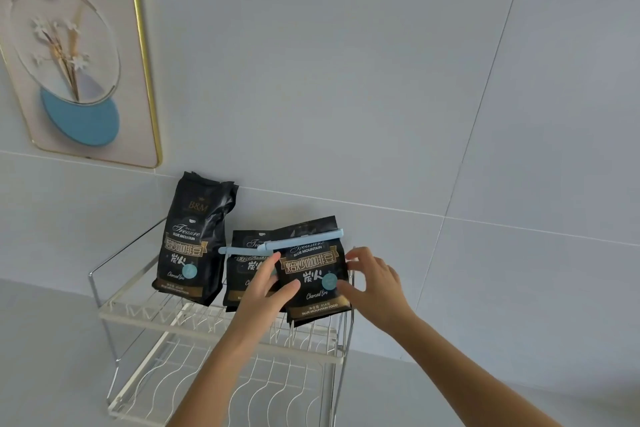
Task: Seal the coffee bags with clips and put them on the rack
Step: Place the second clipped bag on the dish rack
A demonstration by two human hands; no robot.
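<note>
Between our fingers stands a black coffee bag point(313, 274), upright at the right end of the wire rack point(221, 319), its foot at the wires of the top tier; we cannot tell whether its weight rests there. Our left hand point(266, 288) grips the bag's left edge, thumb laid on the front and the other fingers point(277, 257) curled behind. Our right hand point(375, 282) pinches the right edge the same way, thumb on the front just beside a round blue sticker point(329, 281). A pale blue clip point(304, 240) runs across the folded top, just above our fingers. The front reads "Treasure BLUE MOUNTAIN", then 焙炒咖啡豆 in a gold banner, 炭火, "Charcoal fire" and, at the foot, "BLUE MOUNTAIN FOOD".

Just behind the left fingers, partly hidden by them, a second bag point(246, 263) with the same print stands on the same tier, closed by a second clip point(239, 250) whose end pokes out to the left. Further left of those fingers a tall bag point(192, 239) leans slightly, its top unfolded and without a clip; it bears "B&M" above the same Treasure lettering.

Below our wrists lies the rack's lower tier of white wire. The rack stands on a grey worktop point(41, 340) against a pale tiled wall point(346, 80). High up to the left of our fingers hangs a gold-framed picture point(79, 55) of white flowers over a blue disc.
</note>
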